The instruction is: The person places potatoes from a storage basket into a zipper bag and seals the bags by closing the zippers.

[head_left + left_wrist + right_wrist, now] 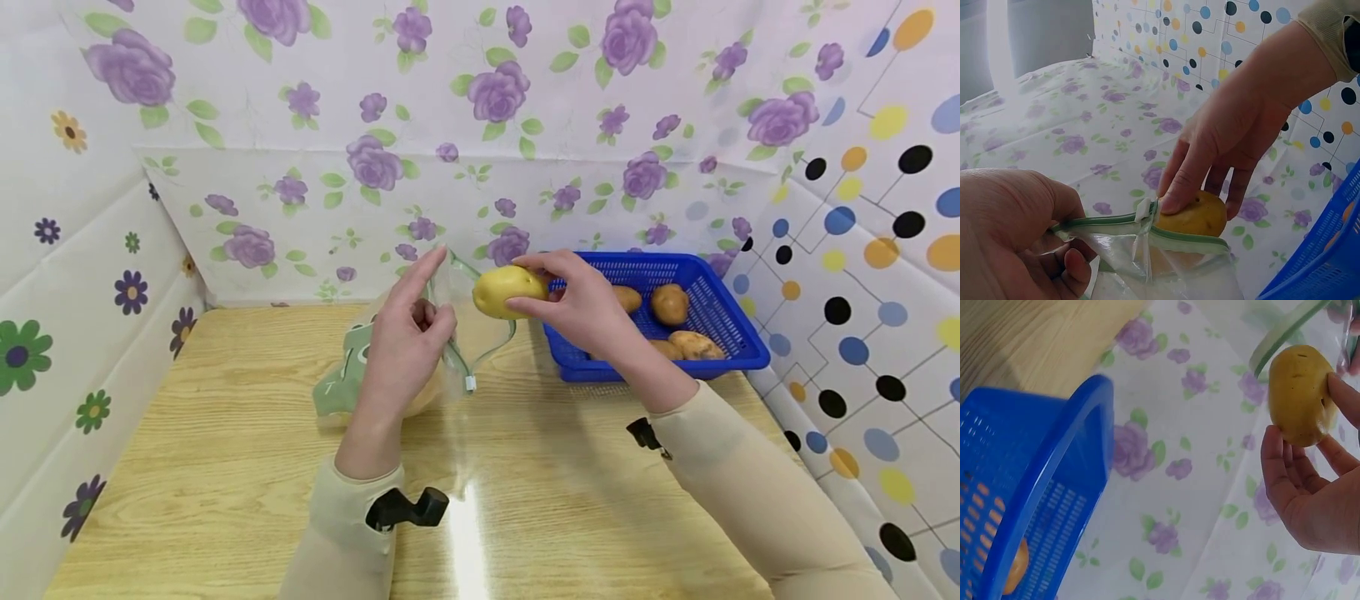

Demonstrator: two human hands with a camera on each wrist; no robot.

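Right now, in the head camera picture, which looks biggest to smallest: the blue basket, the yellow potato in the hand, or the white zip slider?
1. Blue basket
2. Yellow potato, held by the right hand
3. White zip slider

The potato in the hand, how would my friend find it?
Look at the wooden table, then the blue basket on its right. Just left of it, the right hand holds a potato at a clear bag's mouth. It is yellower than the basket's brown ones.

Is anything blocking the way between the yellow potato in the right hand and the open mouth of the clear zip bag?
Nothing visible does. The right hand holds the yellow potato right at the green-edged mouth of the clear plastic zip bag, which the left hand holds open. The gap between them looks clear.
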